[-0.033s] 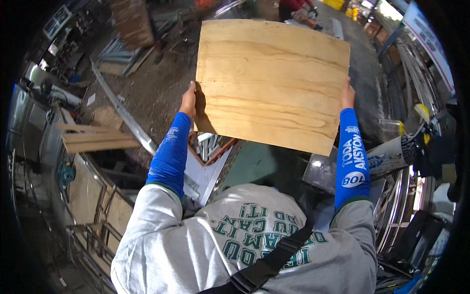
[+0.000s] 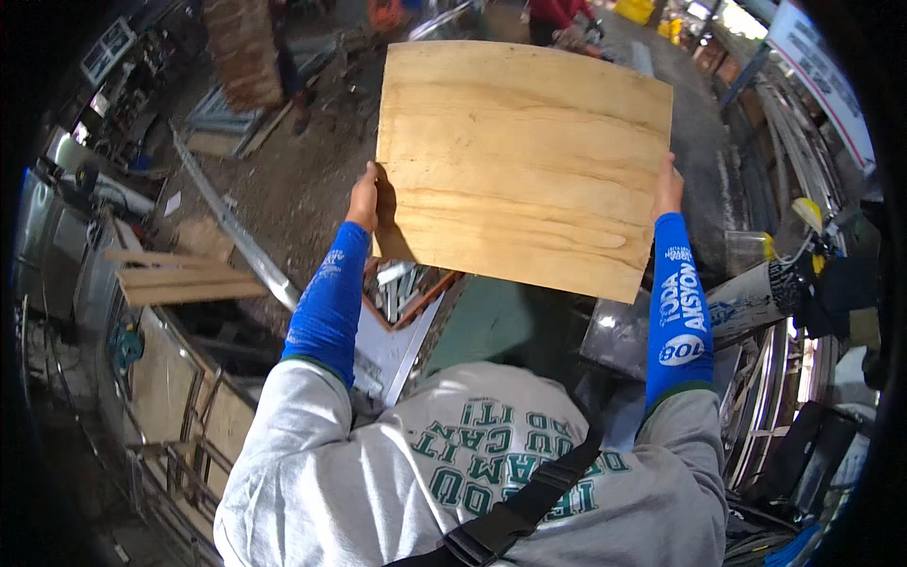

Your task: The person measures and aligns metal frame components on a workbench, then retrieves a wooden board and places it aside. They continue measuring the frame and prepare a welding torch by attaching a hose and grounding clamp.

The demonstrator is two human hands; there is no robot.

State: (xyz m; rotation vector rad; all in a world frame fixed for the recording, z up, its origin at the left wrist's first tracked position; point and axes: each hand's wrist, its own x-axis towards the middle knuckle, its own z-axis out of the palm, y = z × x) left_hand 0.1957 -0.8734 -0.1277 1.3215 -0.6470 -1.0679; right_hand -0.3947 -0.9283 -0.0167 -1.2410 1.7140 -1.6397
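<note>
Left hand and right hand have their fingers clamped on opposite edges of the board, probably so it won't tip.

Head-worn fisheye gives me a downward view over a two-handed grip.
From the left lens of the pair, I see left hand and right hand at arm's length, grey shirt nearest, below the grip, ground farther off beyond.
</note>
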